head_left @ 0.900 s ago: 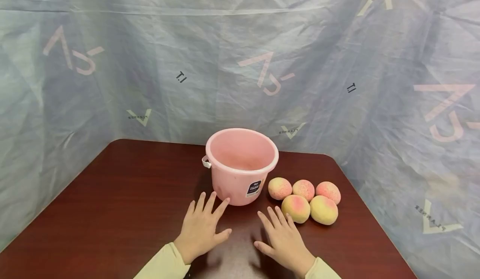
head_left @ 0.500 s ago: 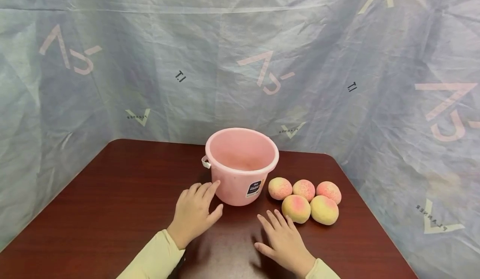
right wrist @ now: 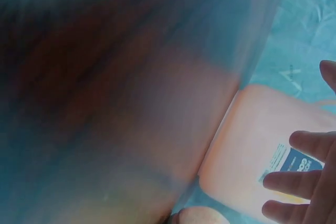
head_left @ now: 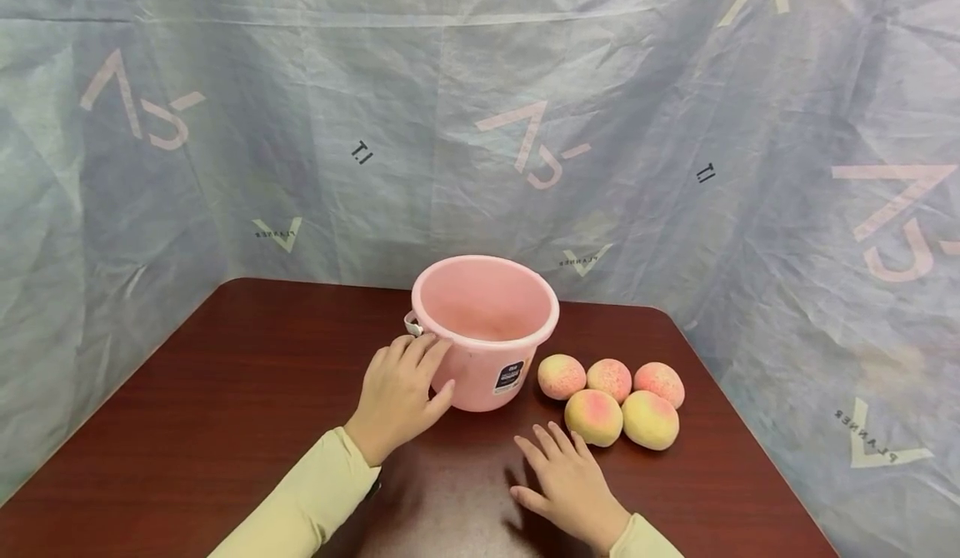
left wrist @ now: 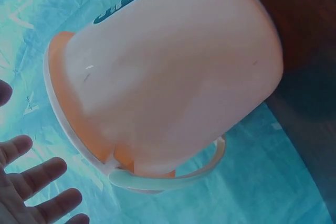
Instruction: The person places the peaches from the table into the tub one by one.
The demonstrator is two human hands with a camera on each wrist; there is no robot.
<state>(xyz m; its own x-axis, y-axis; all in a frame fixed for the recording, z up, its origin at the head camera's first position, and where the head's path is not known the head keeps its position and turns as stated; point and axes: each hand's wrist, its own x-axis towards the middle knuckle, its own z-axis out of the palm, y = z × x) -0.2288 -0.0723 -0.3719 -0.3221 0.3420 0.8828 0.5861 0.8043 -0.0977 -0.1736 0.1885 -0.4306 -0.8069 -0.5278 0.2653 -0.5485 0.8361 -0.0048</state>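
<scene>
A pink plastic bucket stands upright on the table, a dark label on its near side. Its white handle hangs down along the outer wall in the left wrist view. My left hand is raised in front of the bucket's left side, below the rim. In the left wrist view its fingers are spread and apart from the bucket. Low over the table, right of centre, my right hand has its fingers extended and holds nothing. Just beyond it, several peaches sit grouped to the right of the bucket.
The dark reddish-brown table has rounded far corners. A grey-blue printed cloth hangs behind it and along both sides.
My left hand has lifted from low before the bucket, first left and then up towards the rim beside the handle. The right hand, bucket and peaches stay in place.
</scene>
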